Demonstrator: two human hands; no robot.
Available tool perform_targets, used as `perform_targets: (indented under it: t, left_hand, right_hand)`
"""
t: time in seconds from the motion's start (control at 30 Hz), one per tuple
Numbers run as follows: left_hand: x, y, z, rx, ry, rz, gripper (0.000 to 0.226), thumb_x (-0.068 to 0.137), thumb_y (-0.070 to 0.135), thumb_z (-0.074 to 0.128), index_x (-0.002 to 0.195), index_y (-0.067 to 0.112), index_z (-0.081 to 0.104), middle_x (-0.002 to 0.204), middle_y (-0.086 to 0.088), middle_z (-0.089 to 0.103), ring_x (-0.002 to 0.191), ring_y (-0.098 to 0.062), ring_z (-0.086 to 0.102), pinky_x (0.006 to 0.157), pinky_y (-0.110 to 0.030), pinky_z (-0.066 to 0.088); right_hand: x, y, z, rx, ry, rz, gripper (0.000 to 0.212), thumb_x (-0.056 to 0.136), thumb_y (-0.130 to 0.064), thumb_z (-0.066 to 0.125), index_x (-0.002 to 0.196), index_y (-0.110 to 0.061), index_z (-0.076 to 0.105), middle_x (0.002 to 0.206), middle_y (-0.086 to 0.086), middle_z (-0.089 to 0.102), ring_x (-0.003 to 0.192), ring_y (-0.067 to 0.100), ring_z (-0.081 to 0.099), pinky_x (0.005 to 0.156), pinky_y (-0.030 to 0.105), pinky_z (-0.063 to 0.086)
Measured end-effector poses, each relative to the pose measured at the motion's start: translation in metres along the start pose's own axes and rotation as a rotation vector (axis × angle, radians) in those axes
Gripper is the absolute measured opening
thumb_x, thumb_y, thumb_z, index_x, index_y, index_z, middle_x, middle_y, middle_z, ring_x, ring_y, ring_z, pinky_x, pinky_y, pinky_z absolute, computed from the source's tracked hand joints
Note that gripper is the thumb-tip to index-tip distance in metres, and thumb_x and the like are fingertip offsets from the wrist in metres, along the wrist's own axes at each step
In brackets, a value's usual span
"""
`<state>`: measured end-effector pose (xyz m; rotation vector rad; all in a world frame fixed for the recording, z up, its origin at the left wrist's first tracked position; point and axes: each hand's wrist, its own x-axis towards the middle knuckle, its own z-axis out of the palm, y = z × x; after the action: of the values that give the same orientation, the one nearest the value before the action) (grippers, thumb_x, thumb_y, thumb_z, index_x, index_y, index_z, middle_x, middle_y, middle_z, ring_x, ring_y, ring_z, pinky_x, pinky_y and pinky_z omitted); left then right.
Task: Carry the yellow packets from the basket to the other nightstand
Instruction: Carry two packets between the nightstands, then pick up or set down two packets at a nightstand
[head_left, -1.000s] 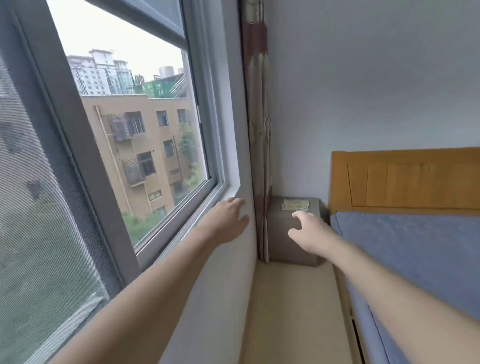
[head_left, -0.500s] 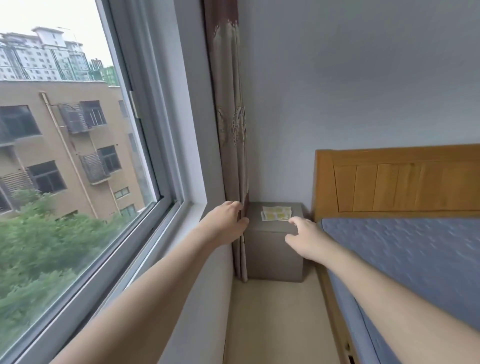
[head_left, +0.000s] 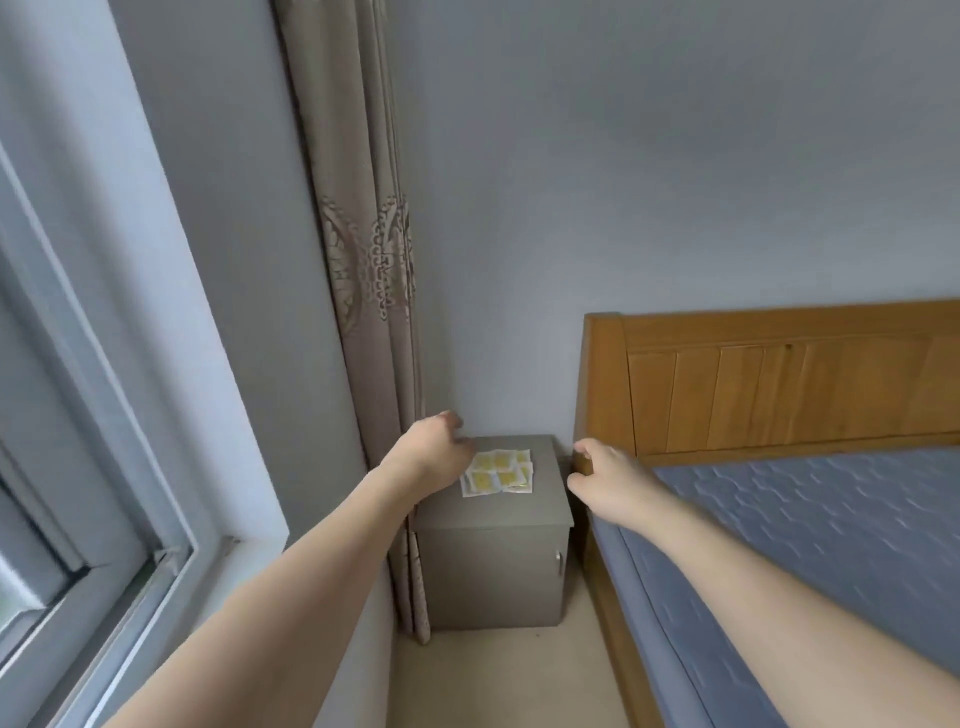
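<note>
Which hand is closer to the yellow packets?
The left hand: its fingers reach the edge of the yellow packets, while the right hand hovers off beside the nightstand.

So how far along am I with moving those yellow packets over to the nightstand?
Done: a cluster of yellow packets already lies flat on the grey nightstand in the corner by the curtain. In hand: nothing visible; your left hand reaches over the nightstand's left edge beside the packets, and your right hand hangs near the bed frame, fingers loosely curled. Left: unclear, since the basket is out of view.

Yellow packets (head_left: 500, 472) (flat) on grey nightstand (head_left: 493, 545)
</note>
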<state>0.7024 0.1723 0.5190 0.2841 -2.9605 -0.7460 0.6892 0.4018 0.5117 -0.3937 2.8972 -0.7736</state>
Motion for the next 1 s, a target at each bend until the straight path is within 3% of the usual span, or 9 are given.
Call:
perform_targets:
  t: [0.1,0.23,0.4,0.5,0.63,0.8,0.87,0.93,1.0]
  left_hand:
    - [0.074,-0.012,0.026,0.014,-0.038,-0.021,0.036,0.092,0.031,0.049,0.114,0.003,0.055,0.115,-0.015,0.061,0.104,-0.033,0.056,0.074,-0.027,0.036]
    - [0.166,-0.035,0.041,0.023,-0.08,-0.101,0.017,0.092,0.031,0.049,0.093,0.014,0.053,0.104,-0.01,0.064,0.085,-0.027,0.056,0.071,-0.027,0.042]
    - [0.273,-0.059,0.031,0.023,-0.07,-0.236,0.033,0.094,0.03,0.051,0.122,0.012,0.057,0.122,-0.008,0.06,0.102,-0.025,0.056,0.079,-0.026,0.042]
    - [0.332,-0.074,0.039,-0.027,-0.077,-0.295,0.038,0.093,0.032,0.053,0.125,0.013,0.056,0.122,-0.007,0.06,0.104,-0.024,0.057,0.079,-0.026,0.042]
    - [0.407,-0.091,0.072,-0.068,-0.132,-0.284,0.011,0.094,0.027,0.049,0.092,0.017,0.053,0.086,0.003,0.055,0.093,-0.019,0.054,0.069,-0.024,0.037]
    - [0.498,-0.118,0.142,-0.25,-0.234,-0.39,0.028,0.087,0.027,0.055,0.064,0.015,0.045,0.065,-0.002,0.051,0.066,-0.021,0.051,0.06,-0.027,0.034]
    - [0.541,-0.131,0.177,-0.281,-0.294,-0.466,0.031,0.088,0.022,0.053,0.06,0.017,0.041,0.063,-0.002,0.048,0.065,-0.022,0.05,0.059,-0.026,0.039]
    - [0.578,-0.147,0.211,-0.294,-0.345,-0.54,0.028,0.09,0.023,0.051,0.064,0.022,0.038,0.071,-0.001,0.049,0.079,-0.025,0.054,0.073,-0.031,0.052]
    - [0.604,-0.164,0.245,-0.299,-0.383,-0.607,0.03,0.091,0.021,0.052,0.067,0.024,0.035,0.071,0.001,0.045,0.083,-0.026,0.053,0.079,-0.032,0.051]
  right_hand:
    - [0.082,0.017,0.008,0.011,-0.012,0.002,0.057,0.095,-0.026,0.045,0.15,-0.017,0.03,0.152,0.003,0.036,0.125,0.02,0.049,0.094,0.03,0.042]
    - [0.191,0.032,0.01,0.062,-0.057,-0.025,0.059,0.096,-0.024,0.046,0.15,-0.016,0.027,0.153,0.003,0.035,0.127,0.02,0.047,0.099,0.032,0.041]
    - [0.315,0.031,0.009,0.097,-0.11,-0.056,0.058,0.095,-0.022,0.046,0.151,-0.015,0.028,0.155,0.002,0.03,0.126,0.019,0.049,0.1,0.03,0.04]
    - [0.377,0.028,0.019,0.073,-0.169,-0.072,0.059,0.095,-0.021,0.047,0.15,-0.016,0.028,0.156,0.001,0.029,0.128,0.018,0.047,0.099,0.028,0.039]
    - [0.461,0.04,0.042,0.028,-0.231,-0.052,0.059,0.094,-0.02,0.046,0.15,-0.018,0.028,0.154,0.002,0.03,0.131,0.02,0.042,0.099,0.028,0.038]
    - [0.564,0.06,0.091,-0.023,-0.308,0.039,0.052,0.094,-0.022,0.049,0.143,-0.012,0.037,0.145,0.007,0.042,0.126,0.024,0.047,0.102,0.034,0.042]
    - [0.611,0.07,0.12,-0.047,-0.349,0.075,0.048,0.092,-0.02,0.052,0.137,-0.01,0.042,0.135,0.009,0.05,0.116,0.024,0.054,0.092,0.032,0.048]
    - [0.653,0.084,0.15,-0.048,-0.401,0.116,0.048,0.09,-0.017,0.053,0.136,-0.012,0.044,0.12,0.006,0.055,0.099,0.02,0.059,0.069,0.026,0.048]
    - [0.693,0.1,0.18,-0.064,-0.448,0.14,0.049,0.089,-0.016,0.052,0.136,-0.013,0.043,0.119,0.007,0.055,0.097,0.02,0.06,0.066,0.026,0.049]
